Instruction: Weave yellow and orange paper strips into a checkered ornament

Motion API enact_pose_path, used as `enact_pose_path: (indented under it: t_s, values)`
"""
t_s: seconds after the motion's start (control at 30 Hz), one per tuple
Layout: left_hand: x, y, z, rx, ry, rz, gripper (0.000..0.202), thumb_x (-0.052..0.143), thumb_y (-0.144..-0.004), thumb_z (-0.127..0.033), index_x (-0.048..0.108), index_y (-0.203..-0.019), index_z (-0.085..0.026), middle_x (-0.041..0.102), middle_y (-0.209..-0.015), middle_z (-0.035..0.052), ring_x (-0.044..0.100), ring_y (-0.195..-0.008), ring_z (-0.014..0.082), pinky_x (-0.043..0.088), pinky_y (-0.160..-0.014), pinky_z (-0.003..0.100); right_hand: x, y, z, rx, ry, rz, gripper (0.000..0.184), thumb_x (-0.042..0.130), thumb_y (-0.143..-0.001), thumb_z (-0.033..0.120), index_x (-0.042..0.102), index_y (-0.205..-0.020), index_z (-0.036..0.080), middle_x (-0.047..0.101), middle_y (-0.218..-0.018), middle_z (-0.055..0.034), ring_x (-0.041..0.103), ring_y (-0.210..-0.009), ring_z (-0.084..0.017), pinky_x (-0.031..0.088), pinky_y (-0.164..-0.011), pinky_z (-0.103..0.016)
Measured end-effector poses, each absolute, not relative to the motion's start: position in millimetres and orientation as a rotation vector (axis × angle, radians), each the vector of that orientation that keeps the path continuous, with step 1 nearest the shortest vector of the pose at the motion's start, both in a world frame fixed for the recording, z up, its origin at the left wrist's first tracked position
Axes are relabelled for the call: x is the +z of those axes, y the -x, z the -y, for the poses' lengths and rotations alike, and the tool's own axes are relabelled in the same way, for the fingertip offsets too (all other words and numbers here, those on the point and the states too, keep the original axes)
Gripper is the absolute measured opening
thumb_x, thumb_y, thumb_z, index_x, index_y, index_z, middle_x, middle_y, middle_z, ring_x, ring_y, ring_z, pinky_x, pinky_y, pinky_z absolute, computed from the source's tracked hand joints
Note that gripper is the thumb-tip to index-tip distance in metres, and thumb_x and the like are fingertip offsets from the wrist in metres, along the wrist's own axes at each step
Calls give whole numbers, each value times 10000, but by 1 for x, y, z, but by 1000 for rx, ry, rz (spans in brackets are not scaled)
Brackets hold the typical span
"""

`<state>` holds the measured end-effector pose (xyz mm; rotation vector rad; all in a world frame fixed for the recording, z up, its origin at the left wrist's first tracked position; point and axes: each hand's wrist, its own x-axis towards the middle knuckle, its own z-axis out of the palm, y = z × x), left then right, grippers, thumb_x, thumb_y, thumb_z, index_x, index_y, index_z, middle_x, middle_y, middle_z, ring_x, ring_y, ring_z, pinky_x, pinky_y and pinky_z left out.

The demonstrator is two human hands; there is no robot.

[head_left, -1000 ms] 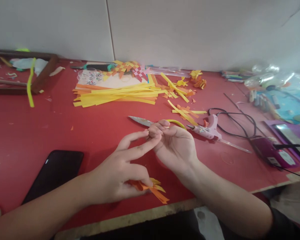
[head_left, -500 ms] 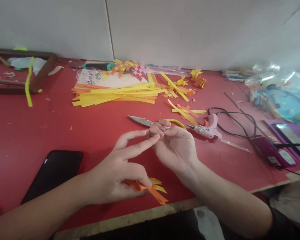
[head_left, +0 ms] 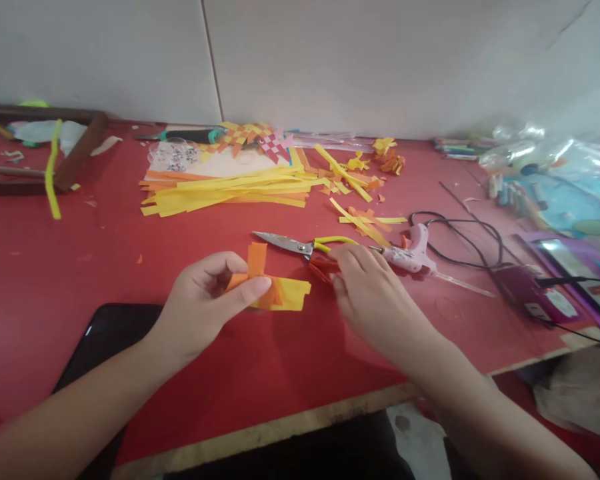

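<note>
My left hand (head_left: 215, 300) pinches folded orange and yellow paper strips (head_left: 283, 293) between thumb and fingers, above the red tabletop. One orange end stands upright and the yellow ends point right. My right hand (head_left: 375, 283) is at the handles of a pair of scissors (head_left: 285, 242), its fingers curled over them and hiding part of the grip. The scissors lie on the table, blades pointing left, with one yellow and one red handle showing.
A bundle of yellow and orange strips (head_left: 225, 190) lies behind the scissors. A pink glue gun (head_left: 413, 253) with a black cord rests to the right. A black phone (head_left: 110, 340) is beside my left forearm. A wooden frame (head_left: 87, 147) stands far left.
My hands, fingertips together before, have moved apart. My left hand has raised and turned the paper strips into view, and my right hand has come down onto the scissors' handles.
</note>
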<state>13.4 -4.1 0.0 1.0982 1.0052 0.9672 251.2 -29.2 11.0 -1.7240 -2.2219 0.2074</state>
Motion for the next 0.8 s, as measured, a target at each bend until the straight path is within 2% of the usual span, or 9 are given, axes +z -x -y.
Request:
enact_pose_path:
  t_s: [0.17,0.3,0.4,0.6,0.7,0.8]
  values:
    - [-1,-14,4,886,-1092,-997,265,799,-816,-368,611,-732,-202,713,-702,-24,660,-566,118,569,-540,216,-4,-266,22,144,1740,2381,371,422,-792,14,613,-1083,143,627,-1067,-177,549,-1001,-346,450,-889,-522]
    - [1,-14,4,892,-1208,-1047,260,776,-839,-375,632,-728,-189,681,-671,-28,598,-517,91,506,-514,199,3,-268,23,200,1807,2469,213,492,-748,48,605,-880,173,626,-893,-119,558,-821,-273,448,-768,-409]
    - [2,-14,4,912,-1244,-1074,246,767,-845,-376,647,-736,-190,670,-688,-30,574,-521,84,478,-515,197,6,-267,33,212,1915,2498,154,538,-723,86,591,-838,172,627,-845,-94,587,-767,-242,437,-695,-354]
    - [7,-15,5,924,-1266,-1114,211,752,-841,-355,654,-740,-198,590,-585,-40,531,-496,98,445,-488,212,4,-281,56,218,2009,2373,445,525,-693,129,619,-1125,178,737,-979,-91,703,-897,-275,495,-742,-353]
    - [10,-17,5,926,-1259,-1098,187,752,-830,-336,660,-738,-202,581,-573,-41,520,-488,95,442,-478,209,12,-293,68,266,2093,2247,354,574,-699,213,643,-1045,237,760,-894,-57,713,-733,-258,458,-591,-324]
    - [10,-17,4,938,-1239,-1072,196,764,-819,-352,665,-742,-202,582,-580,-40,498,-478,87,425,-456,201,24,-301,75,264,2103,2047,256,643,-751,314,655,-1000,259,757,-854,-63,706,-705,-250,468,-580,-330]
